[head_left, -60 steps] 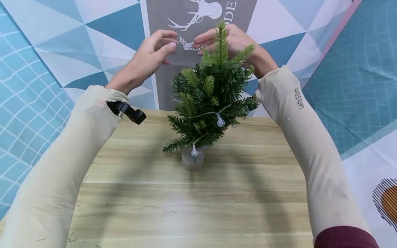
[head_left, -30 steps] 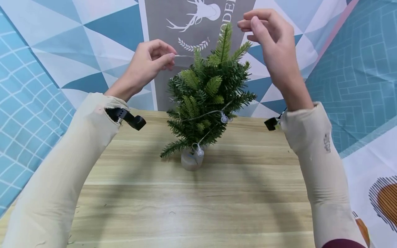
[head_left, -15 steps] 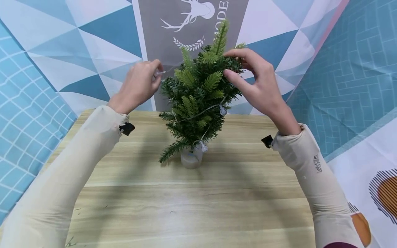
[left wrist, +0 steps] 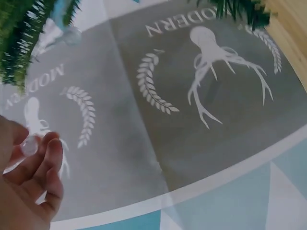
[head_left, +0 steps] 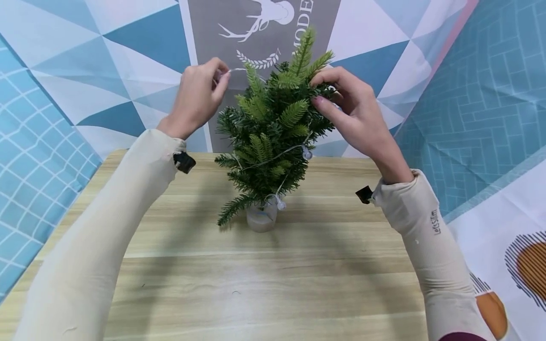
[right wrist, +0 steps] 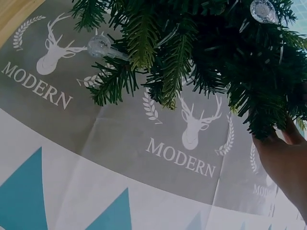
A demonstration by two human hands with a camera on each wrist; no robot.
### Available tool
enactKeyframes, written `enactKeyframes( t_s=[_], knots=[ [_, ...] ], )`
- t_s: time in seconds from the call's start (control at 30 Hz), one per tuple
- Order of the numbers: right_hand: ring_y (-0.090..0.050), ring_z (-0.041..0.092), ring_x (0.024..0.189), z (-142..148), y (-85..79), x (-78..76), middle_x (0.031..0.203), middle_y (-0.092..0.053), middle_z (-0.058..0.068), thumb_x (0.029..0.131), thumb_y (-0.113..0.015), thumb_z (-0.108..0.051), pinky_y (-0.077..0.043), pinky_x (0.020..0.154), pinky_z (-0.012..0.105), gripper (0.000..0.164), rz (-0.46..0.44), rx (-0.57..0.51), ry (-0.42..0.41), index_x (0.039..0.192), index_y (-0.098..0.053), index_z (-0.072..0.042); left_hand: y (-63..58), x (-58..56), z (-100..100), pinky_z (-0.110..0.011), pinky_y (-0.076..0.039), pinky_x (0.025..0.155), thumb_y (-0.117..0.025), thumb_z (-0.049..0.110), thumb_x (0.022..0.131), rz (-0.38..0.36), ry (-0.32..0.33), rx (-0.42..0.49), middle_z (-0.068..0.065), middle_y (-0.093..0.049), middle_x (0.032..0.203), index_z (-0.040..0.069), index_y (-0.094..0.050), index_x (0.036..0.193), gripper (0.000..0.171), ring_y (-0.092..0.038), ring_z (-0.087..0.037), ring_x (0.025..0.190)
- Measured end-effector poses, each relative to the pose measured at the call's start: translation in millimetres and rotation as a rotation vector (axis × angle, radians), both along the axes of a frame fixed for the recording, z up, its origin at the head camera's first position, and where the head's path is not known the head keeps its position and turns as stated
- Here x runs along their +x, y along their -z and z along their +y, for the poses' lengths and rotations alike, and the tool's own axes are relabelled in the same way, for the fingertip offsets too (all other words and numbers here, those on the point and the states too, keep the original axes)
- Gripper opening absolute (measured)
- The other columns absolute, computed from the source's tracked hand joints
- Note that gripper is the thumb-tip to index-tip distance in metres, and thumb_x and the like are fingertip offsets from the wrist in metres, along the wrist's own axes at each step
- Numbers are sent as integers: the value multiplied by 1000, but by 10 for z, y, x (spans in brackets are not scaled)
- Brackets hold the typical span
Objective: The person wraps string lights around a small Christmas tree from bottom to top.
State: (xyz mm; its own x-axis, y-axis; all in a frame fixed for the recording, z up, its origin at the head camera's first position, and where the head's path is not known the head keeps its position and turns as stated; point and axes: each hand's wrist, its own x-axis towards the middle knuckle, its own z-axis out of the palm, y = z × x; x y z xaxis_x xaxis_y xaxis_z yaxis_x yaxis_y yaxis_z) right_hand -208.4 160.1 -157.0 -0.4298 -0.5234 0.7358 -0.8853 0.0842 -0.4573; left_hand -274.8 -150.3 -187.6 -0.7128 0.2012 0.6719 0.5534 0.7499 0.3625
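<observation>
A small artificial Christmas tree (head_left: 273,137) stands upright on the table in a pale round base (head_left: 261,219). A string of lights with clear round bulbs (head_left: 307,153) winds round its branches. Left of the treetop, my left hand (head_left: 196,94) holds the string's loose end, and its thin wire runs taut behind the tree. In the left wrist view a clear bulb (left wrist: 29,146) sits between thumb and fingers. At the tree's upper right, my right hand (head_left: 356,111) grips a branch between thumb and fingers; needles hide the fingertips in the right wrist view.
The wooden table (head_left: 256,284) carries a few fallen bits of needle. Close behind the tree hangs a patterned cloth (head_left: 145,57) with a grey deer panel. Blue tile-print cloth (head_left: 482,94) borders the right side. Black wrist cameras (head_left: 185,162) stick out from both sleeves.
My left hand has taken the light string from the right behind the tree, drawn it left, dipped, then risen. My right hand swung round to the tree's right side and closed on a branch.
</observation>
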Motion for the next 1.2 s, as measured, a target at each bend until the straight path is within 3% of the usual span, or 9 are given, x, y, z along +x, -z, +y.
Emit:
enactKeyframes(
  t_s=[0.13, 0.27, 0.4, 0.5, 0.7, 0.87, 1.0, 1.1, 1.2],
  knots=[
    [-54, 29, 107, 10, 20, -1, 119, -58, 15, 97, -56, 5, -46, 77, 29, 23, -13, -23, 2, 120, -59, 6, 73, -76, 1, -30, -52, 66, -48, 17, 105, -150, 48, -113, -19, -71, 103, -4, -67, 115, 29, -63, -26, 74],
    [-55, 28, 106, -6, 33, -4, 119, -59, 14, 98, -56, 3, -44, 77, 29, 24, -3, -24, 6, 121, -60, 5, 196, -19, -90, -38, -54, 72, -49, 12, 104, -225, 54, -137, -19, -69, 102, -5, -66, 114, 26, -62, -29, 78],
    [-55, 27, 108, -26, 21, 16, 119, -59, 13, 98, -54, 2, -44, 80, 29, 24, 7, -16, 29, 122, -60, 3, 178, 148, -216, -29, -45, 62, -48, 16, 103, -202, 19, -20, -13, -67, 92, -3, -67, 114, 29, -55, -22, 68],
    [-54, 25, 111, -45, 11, 46, 120, -59, 11, 98, -55, 2, -45, 84, 30, 25, -39, -19, 78, 122, -61, 3, 100, 308, -302, -24, -39, 62, -50, 19, 101, -152, 3, 102, -9, -63, 84, 1, -70, 112, 30, -50, -16, 66],
    [-54, 19, 112, -61, 26, 54, 124, -59, 8, 97, -57, -2, -44, 86, 29, 28, -125, -17, 174, 125, -61, 3, -24, 626, -400, -26, -34, 62, -57, 23, 99, -103, 12, 275, -1, -56, 76, 6, -73, 108, 25, -46, -14, 66],
    [-51, 16, 75, -68, 22, 36, 119, -63, 5, 97, -59, -4, -40, 67, 27, 27, -118, -37, 185, 123, -66, 0, -91, 825, -409, -24, -35, 60, -64, 16, 96, -69, 90, 401, 0, -57, 74, 6, -73, 102, 15, -47, -14, 64],
    [-47, 16, 70, -81, 19, 18, 117, -67, 4, 97, -60, -4, -39, 65, 27, 26, -87, -37, 175, 122, -68, -1, -147, 971, -352, -21, -36, 57, -67, 6, 92, -56, 205, 502, -1, -58, 72, 3, -74, 99, 10, -48, -13, 61],
    [-47, 17, 71, -113, 4, 13, 115, -68, 4, 96, -61, -3, -41, 68, 27, 26, -88, -32, 198, 121, -70, -1, -168, 1016, -307, -19, -38, 57, -68, -1, 89, -53, 323, 593, -3, -62, 74, -3, -73, 99, 11, -52, -13, 62],
    [-43, 16, 71, -154, -28, 34, 112, -69, 6, 95, -62, -1, -41, 72, 25, 26, -115, -35, 248, 119, -71, -1, -179, 1008, -239, -19, -44, 62, -69, -2, 88, -51, 360, 563, -3, -65, 80, -4, -72, 104, 15, -57, -13, 67]
  ],
)
